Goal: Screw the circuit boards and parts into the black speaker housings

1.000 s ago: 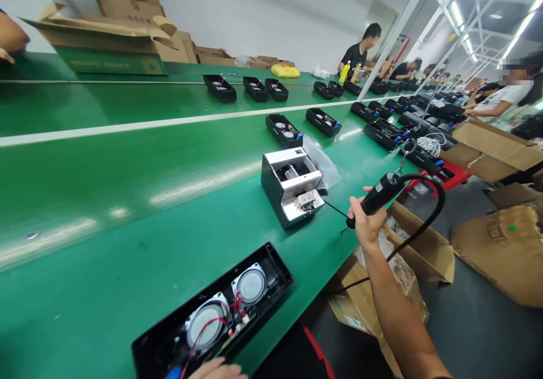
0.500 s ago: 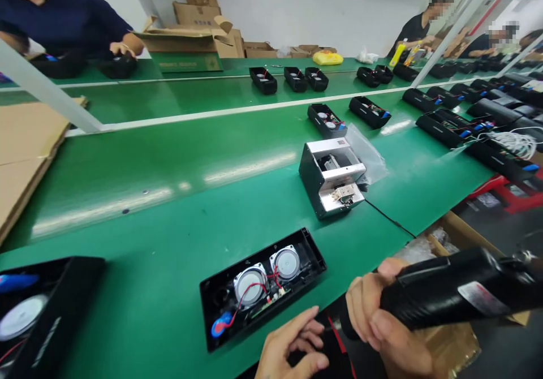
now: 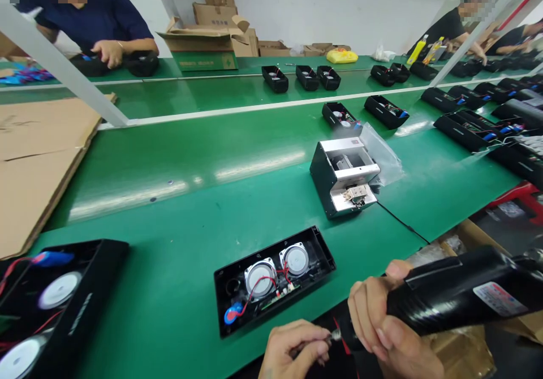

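Observation:
My right hand [image 3: 382,322] is wrapped round a black electric screwdriver [image 3: 449,294], held level with its tip to the left. The fingers of my left hand [image 3: 297,345] pinch the screwdriver's bit [image 3: 334,335] at the tip. Just beyond both hands, a black speaker housing [image 3: 224,305] lies open side up on the green table. Inside it are two round speakers [image 3: 261,280], red wires, a small circuit board and a blue battery [image 3: 233,313]. Neither hand touches the housing.
A metal screw feeder [image 3: 345,175] stands behind the housing, its cable running right. Another open housing [image 3: 80,305] is at the left edge, near cardboard [image 3: 38,158]. More housings [image 3: 462,127] line the right. Co-workers [image 3: 97,22] are across the table. A box with plastic bags is below right.
My left fingers have closed from a loose, parted pose onto the screwdriver bit. The view has shifted left, so the table's things appear further right.

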